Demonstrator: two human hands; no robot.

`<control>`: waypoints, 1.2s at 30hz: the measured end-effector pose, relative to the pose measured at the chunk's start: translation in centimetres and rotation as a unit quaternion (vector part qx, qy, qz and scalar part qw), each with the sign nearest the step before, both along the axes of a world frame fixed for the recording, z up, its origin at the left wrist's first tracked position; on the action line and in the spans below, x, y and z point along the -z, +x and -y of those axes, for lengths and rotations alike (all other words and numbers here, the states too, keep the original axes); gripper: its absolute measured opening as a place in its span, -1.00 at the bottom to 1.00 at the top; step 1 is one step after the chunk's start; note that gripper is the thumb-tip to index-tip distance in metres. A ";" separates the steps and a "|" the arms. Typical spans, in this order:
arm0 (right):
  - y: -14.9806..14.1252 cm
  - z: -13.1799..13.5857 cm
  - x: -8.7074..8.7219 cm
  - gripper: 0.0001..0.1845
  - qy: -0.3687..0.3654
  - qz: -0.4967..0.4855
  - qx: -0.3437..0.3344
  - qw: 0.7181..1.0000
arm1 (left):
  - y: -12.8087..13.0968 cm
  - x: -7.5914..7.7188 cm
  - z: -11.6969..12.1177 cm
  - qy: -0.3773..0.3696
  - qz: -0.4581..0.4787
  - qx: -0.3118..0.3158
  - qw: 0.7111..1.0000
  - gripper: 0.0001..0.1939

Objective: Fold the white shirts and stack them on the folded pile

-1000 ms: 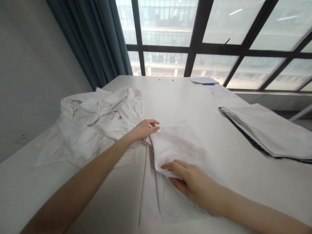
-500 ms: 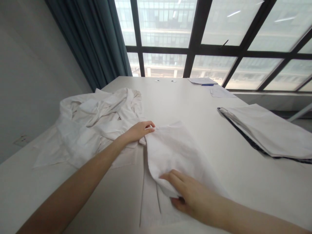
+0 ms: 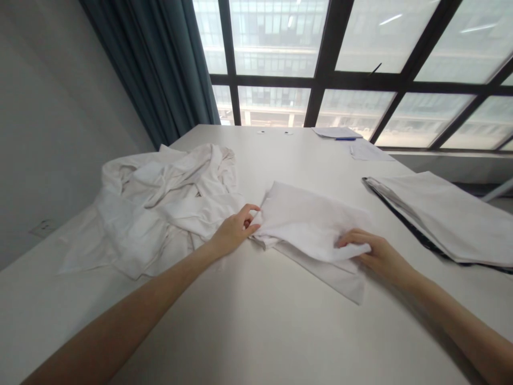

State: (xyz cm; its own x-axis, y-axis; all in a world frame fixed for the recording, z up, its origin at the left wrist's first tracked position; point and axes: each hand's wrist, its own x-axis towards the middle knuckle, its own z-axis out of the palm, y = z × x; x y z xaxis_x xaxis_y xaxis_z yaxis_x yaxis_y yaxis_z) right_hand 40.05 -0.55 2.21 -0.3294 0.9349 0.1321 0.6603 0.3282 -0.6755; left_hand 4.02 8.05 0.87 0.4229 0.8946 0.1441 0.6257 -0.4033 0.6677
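Note:
A folded white cloth lies on the white table, its layers slightly askew, with a lower layer sticking out toward me. My left hand pinches its left end between thumb and fingers. At the cloth's right end, my right hand grips the near edge, which curls up a little at the fingers. The right thumb is partly hidden by the fabric. Just left of my left hand is a crumpled heap of white cloth.
On the right sits a stack of folded white cloths with a dark edge below. Papers and a blue pen lie at the table's far end, near the window. A dark blue curtain hangs at the back left.
The folded cloth has swung round from pointing toward me to lying crosswise. My right hand has moved right and away from me with its end; my left hand stays at the other end.

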 end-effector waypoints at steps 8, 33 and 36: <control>2.0 0.4 -1.5 -0.80 0.119 -0.003 0.024 0.993 | 0.3 0.9 -0.1 0.038 -0.024 -0.021 0.999 -0.73; 0.3 1.4 -1.8 -0.75 -0.096 0.029 -0.151 0.983 | -0.3 1.2 0.3 0.225 -0.036 0.149 0.962 -0.82; 0.2 1.5 -1.7 -0.76 -0.102 0.056 -0.169 0.979 | -0.2 1.2 0.2 0.194 -0.036 0.144 0.970 -0.81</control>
